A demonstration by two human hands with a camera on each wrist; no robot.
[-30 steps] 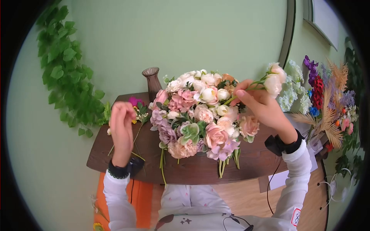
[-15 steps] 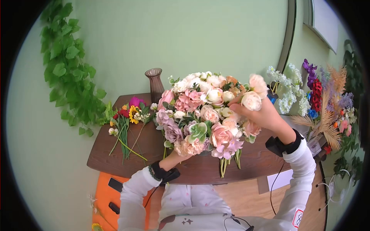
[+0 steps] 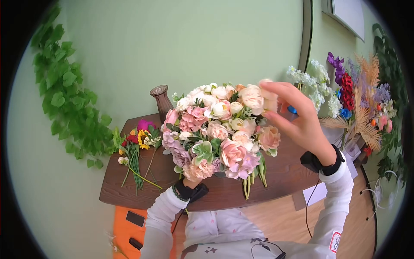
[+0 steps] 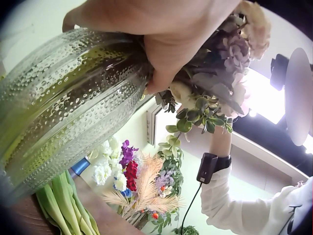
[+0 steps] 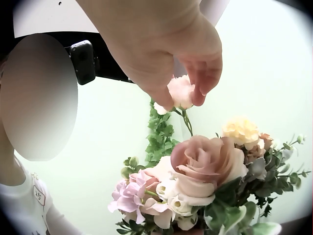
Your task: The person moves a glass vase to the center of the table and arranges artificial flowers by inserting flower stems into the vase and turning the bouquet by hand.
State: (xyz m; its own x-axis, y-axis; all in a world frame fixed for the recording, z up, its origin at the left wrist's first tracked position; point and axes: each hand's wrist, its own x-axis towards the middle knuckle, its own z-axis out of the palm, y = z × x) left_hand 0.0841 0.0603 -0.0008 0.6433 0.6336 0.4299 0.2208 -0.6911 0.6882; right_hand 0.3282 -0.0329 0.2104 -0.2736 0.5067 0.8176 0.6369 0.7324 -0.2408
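A full bouquet [image 3: 215, 129] of white, pink and lilac artificial flowers stands in a clear, dimpled glass vase [image 4: 73, 98]. Below the blooms my left hand [image 4: 166, 29] grips the vase near its top; in the head view the flowers hide most of that hand. At the bouquet's upper right, my right hand [image 3: 299, 116] has thumb and fingertips around a pale pink artificial flower [image 5: 182, 92]. Its thin green stems run down toward the bouquet in the right wrist view. Green stems [image 4: 66, 203] stick out low beside the vase.
On the wooden table [image 3: 289, 172], a brown glass vase [image 3: 161, 103] stands behind the bouquet. Loose flowers, including a sunflower [image 3: 143, 139], lie to its left. More bright flowers [image 3: 347, 93] stand at the right. A phone [image 3: 135, 219] lies on an orange surface below.
My left hand has come from the table's left side to the vase under the bouquet. My right hand has lowered the pale pink flowers into the bouquet's upper right, its fingers now at the flower heads.
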